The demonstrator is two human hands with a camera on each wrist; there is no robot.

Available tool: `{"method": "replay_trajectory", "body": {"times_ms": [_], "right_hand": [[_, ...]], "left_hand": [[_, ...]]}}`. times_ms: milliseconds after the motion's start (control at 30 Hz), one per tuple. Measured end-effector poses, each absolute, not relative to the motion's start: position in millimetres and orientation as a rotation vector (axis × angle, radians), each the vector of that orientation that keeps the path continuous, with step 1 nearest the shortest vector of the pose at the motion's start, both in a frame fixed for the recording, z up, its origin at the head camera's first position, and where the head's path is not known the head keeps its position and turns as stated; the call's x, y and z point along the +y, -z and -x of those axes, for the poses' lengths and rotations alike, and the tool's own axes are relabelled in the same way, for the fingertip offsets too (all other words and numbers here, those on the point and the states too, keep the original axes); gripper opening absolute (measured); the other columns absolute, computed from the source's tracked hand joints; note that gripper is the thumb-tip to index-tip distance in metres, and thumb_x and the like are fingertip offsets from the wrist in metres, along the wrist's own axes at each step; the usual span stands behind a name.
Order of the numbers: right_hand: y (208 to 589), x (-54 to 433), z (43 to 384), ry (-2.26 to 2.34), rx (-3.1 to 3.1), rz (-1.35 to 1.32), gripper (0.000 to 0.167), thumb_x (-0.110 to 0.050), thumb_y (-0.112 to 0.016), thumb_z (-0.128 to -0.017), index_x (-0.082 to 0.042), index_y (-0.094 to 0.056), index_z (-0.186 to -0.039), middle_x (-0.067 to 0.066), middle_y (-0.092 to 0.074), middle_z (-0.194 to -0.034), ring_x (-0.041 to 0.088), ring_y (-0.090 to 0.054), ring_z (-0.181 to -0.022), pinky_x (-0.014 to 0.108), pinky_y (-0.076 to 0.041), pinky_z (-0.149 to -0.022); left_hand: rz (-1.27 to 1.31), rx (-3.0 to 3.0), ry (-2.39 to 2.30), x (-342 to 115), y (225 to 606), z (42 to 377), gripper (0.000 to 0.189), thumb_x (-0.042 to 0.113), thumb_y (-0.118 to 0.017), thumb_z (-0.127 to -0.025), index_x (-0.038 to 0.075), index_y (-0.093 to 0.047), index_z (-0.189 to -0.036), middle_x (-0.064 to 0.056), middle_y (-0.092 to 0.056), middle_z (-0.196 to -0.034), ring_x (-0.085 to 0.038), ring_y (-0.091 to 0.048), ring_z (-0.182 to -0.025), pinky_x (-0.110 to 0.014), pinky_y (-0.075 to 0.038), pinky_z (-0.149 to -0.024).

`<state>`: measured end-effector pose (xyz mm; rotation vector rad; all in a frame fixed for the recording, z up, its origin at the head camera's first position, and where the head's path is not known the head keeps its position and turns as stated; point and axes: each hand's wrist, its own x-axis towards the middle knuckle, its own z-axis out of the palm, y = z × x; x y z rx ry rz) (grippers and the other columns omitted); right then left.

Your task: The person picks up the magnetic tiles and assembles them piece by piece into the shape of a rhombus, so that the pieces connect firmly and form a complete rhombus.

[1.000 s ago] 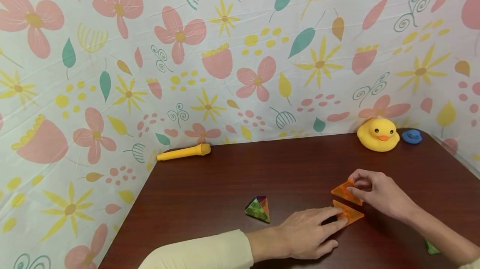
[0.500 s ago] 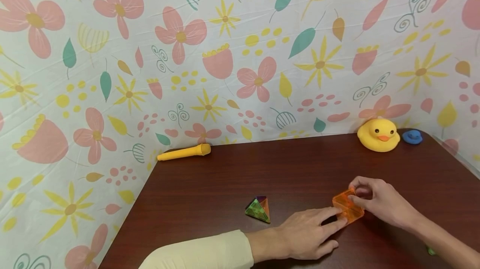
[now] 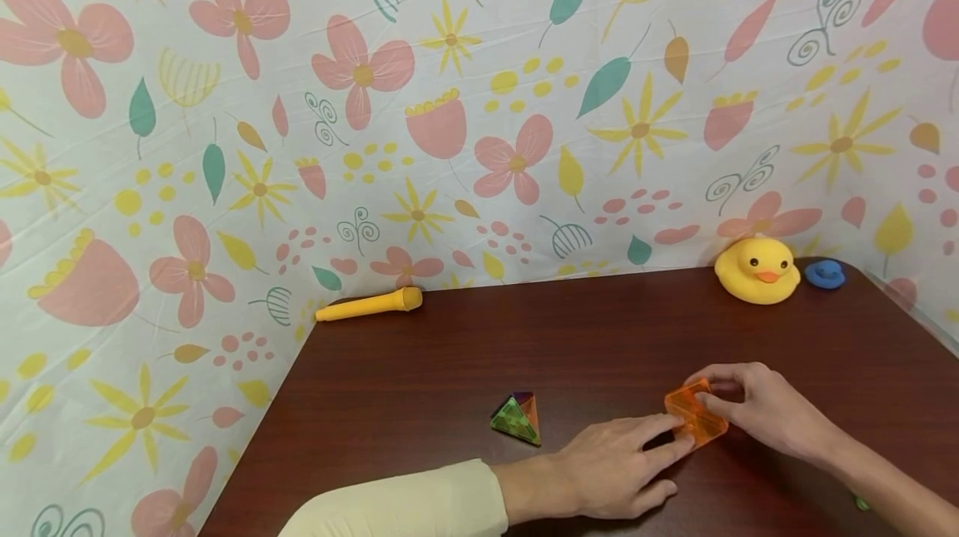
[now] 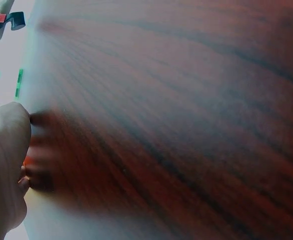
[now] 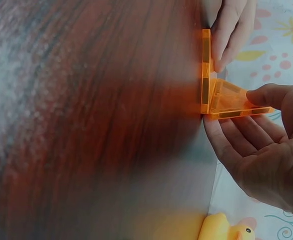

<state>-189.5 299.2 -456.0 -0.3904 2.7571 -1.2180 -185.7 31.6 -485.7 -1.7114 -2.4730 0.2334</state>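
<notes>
Two translucent orange triangular magnetic tiles meet edge to edge at the right of the table in the head view. My right hand [image 3: 772, 408] pinches the farther tile [image 3: 683, 398] between thumb and fingers. The right wrist view shows this held tile [image 5: 231, 100] standing up at an angle from the table, its lower edge against the flat tile [image 5: 205, 75]. With fingers extended, my left hand [image 3: 618, 466] rests on the nearer, flat tile [image 3: 706, 430]. In the left wrist view the left hand [image 4: 6, 165] hides most of the orange.
A small stack of green, orange and purple triangular tiles [image 3: 517, 419] lies left of my left hand. Partly behind the right forearm is a green piece [image 3: 862, 503]. Along the back are a yellow toy microphone [image 3: 367, 304], a yellow duck [image 3: 757, 270] and a blue duck [image 3: 825, 273].
The right hand has brought its orange tile toward the flat one, closing the gap, and tilted it up. The left hand has stayed in place.
</notes>
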Motion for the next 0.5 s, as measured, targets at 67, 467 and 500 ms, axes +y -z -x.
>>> {"method": "replay_trajectory", "body": {"times_ms": [67, 467, 500], "right_hand": [[455.4, 299.5, 189.0, 1.18, 2.774, 0.391, 0.024, -0.007, -0.074, -0.099, 0.001, -0.076, -0.122, 0.019, -0.075, -0.118, 0.035, -0.072, -0.107, 0.027, -0.059, -0.07], [456.2, 297.8, 187.1, 1.178, 2.767, 0.374, 0.029, -0.013, -0.073, -0.102, 0.004, -0.075, -0.125, 0.022, -0.074, -0.12, 0.004, -0.054, -0.075, 0.025, -0.044, -0.056], [456.2, 297.3, 186.6, 1.177, 2.768, 0.376, 0.03, -0.014, -0.073, -0.102, 0.004, -0.075, -0.125, 0.021, -0.074, -0.119, 0.004, -0.054, -0.072, 0.024, -0.044, -0.055]], "left_hand": [[1.71, -2.468, -0.236, 31.8, 485.6, 185.5, 0.061, 0.051, -0.043, -0.112, 0.027, -0.035, -0.168, 0.003, -0.026, -0.17, -0.003, -0.036, -0.149, -0.012, -0.033, -0.112], [1.708, -2.462, -0.249, 32.0, 485.0, 185.5, 0.061, 0.051, -0.043, -0.112, 0.027, -0.035, -0.168, 0.003, -0.026, -0.17, -0.003, -0.034, -0.15, -0.012, -0.031, -0.113], [1.708, -2.463, -0.247, 32.0, 485.0, 185.6, 0.061, 0.051, -0.043, -0.112, 0.027, -0.036, -0.168, 0.003, -0.026, -0.17, -0.003, -0.034, -0.15, -0.012, -0.031, -0.113]]}}
